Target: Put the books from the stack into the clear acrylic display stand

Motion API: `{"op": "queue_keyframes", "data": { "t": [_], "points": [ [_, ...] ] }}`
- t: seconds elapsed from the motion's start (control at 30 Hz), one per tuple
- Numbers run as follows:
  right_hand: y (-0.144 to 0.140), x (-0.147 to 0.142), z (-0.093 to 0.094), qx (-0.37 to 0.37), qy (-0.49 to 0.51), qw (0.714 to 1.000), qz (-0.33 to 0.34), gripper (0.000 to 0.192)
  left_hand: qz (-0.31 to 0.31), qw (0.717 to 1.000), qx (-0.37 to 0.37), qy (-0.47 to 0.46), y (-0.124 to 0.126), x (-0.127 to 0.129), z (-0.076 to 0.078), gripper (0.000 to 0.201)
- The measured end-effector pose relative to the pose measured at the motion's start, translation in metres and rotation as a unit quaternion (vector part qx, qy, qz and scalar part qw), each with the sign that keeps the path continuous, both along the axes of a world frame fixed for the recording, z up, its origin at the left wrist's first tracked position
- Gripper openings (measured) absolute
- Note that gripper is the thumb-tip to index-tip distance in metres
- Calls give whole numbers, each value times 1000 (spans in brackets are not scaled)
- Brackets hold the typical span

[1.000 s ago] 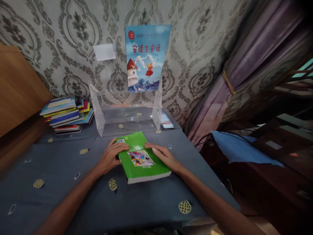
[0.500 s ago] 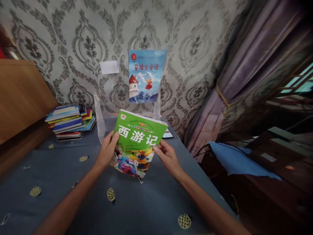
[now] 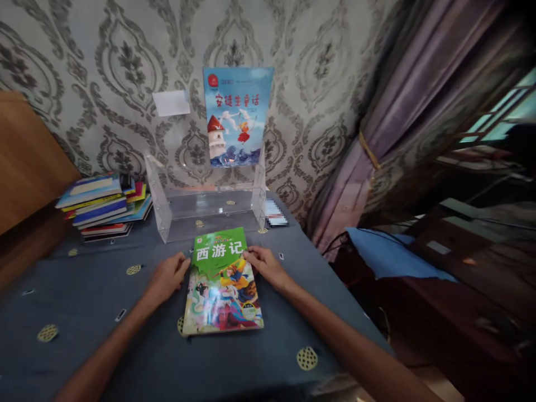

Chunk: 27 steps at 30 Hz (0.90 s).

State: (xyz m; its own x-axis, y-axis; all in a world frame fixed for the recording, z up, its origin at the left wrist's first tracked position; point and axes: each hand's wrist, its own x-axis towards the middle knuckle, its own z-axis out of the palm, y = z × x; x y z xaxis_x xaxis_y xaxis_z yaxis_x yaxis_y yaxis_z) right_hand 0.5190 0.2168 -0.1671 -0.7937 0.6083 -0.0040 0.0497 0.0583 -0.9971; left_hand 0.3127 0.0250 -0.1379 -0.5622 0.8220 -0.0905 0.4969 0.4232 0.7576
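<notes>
A green children's book (image 3: 221,285) with large white Chinese characters and colourful cartoon figures lies face up on the blue-grey cloth. My left hand (image 3: 167,276) is just off its upper left edge, fingers loosely curled and holding nothing. At the upper right edge, my right hand (image 3: 266,267) has its thumb and fingertips on the book. Behind the book stands a clear plastic rack (image 3: 161,201). A blue book (image 3: 237,120) with a tower and a red-clad figure is upright at the rack's upper right, and a white card (image 3: 171,103) is at its upper left.
Several stacked books (image 3: 104,209) lie at the left, near a wooden panel (image 3: 29,162). A pixelated flat item (image 3: 276,213) sits right of the rack. The cloth (image 3: 96,290) ends at a right-hand edge, beyond which are a tied curtain (image 3: 355,173) and a blue cloth (image 3: 389,259).
The green book went from being held up, tilted, in both hands to lying on the cloth. My left hand has come off it. The view has shifted slightly.
</notes>
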Motion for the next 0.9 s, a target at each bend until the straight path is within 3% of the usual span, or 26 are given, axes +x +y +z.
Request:
{"op": "queue_keyframes", "data": {
  "t": [0.13, 0.3, 0.47, 0.63, 0.83, 0.9],
  "points": [
    [10, 10, -1, 167, -121, 978, -34, 29, -43, 976, -12, 213, 8, -4, 2, 19],
    [-1, 4, 16, 398, -213, 887, -96, 24, -73, 940, 72, 324, 33, 0, -14, 19],
    [-38, -44, 19, 532, -69, 840, 82, 37, -71, 929, 121, 343, 47, -7, -43, 30],
    [-39, -72, 10, 562, -115, 814, 99, 42, -70, 921, 108, 368, 47, -9, -51, 36],
    [15, -35, -2, 494, -207, 844, -23, 42, -73, 913, 85, 392, 48, -6, -48, 34],
    [29, -25, -6, 473, -200, 857, -35, 43, -72, 912, 88, 395, 48, -5, -48, 34]
  ]
}}
